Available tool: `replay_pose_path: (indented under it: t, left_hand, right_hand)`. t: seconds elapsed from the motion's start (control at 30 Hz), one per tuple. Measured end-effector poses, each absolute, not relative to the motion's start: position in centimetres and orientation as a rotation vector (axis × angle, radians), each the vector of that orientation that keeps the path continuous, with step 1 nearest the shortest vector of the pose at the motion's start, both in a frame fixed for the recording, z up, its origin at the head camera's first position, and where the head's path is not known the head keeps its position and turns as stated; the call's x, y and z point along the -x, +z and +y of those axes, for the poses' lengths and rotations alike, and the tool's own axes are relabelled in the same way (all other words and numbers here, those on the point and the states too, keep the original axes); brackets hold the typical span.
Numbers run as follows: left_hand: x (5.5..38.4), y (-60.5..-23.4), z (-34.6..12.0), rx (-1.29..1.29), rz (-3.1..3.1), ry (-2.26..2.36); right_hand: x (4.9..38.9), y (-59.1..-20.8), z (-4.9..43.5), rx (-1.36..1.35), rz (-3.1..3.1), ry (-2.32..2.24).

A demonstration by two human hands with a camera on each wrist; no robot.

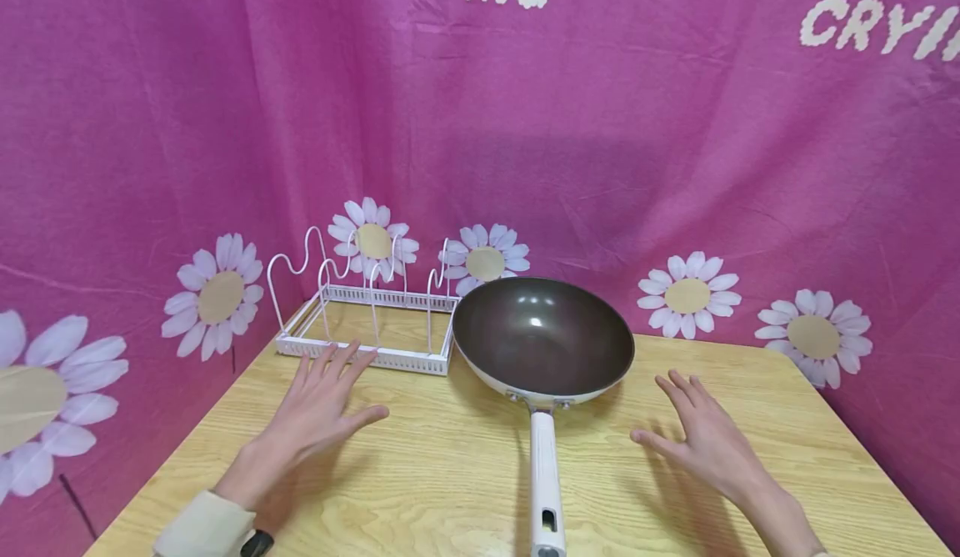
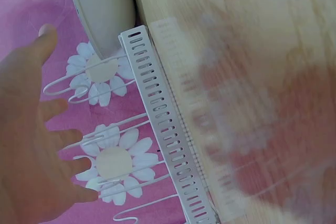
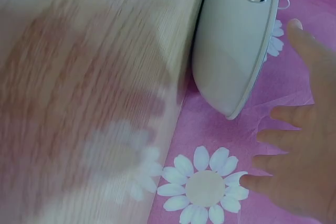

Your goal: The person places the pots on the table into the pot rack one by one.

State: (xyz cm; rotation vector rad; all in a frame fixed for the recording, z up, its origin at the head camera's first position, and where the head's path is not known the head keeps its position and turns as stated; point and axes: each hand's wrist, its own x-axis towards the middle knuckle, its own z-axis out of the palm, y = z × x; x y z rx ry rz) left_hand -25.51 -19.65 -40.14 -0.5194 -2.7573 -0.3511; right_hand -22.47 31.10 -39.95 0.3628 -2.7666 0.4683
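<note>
A wok [image 1: 543, 340] with a dark inside and a pale outside sits on the table, its white handle [image 1: 546, 478] pointing toward me. To its left stands a white wire rack [image 1: 405, 361] with several upright wavy dividers and a slotted rim. My left hand [image 1: 318, 407] hovers over the table in front of the rack, fingers spread and holding nothing. On the other side, my right hand [image 1: 708, 440] hovers right of the wok, fingers extended and thumb toward the handle. In the right wrist view the wok's pale outer wall [image 3: 231, 45] shows beyond the thumb.
The light wood table [image 1: 450, 490] bears the wok and rack. Magenta cloth [image 1: 525, 123] printed with daisies and white letters hangs behind and along both sides. A dark band [image 1: 257, 543] shows at my left wrist, below a pale sleeve [image 1: 206, 528].
</note>
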Motion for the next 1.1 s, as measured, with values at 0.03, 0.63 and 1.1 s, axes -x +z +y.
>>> replay_pose_path:
  t: [0.03, 0.63, 1.1]
  left_hand:
    - [25.5, -40.1, -19.6, 0.516, -2.750, -0.350]
    - [25.6, -40.4, -19.0, 0.546, -2.673, -0.401]
    - [25.4, -40.7, -18.4, 0.524, -2.692, -0.594]
  right_hand:
    - [22.5, -40.0, 31.1, -0.368, -2.760, 0.480]
    - [22.0, -39.9, 29.7, -0.313, -2.805, 0.614]
    - [21.9, -40.1, 29.0, -0.324, -2.795, 0.774]
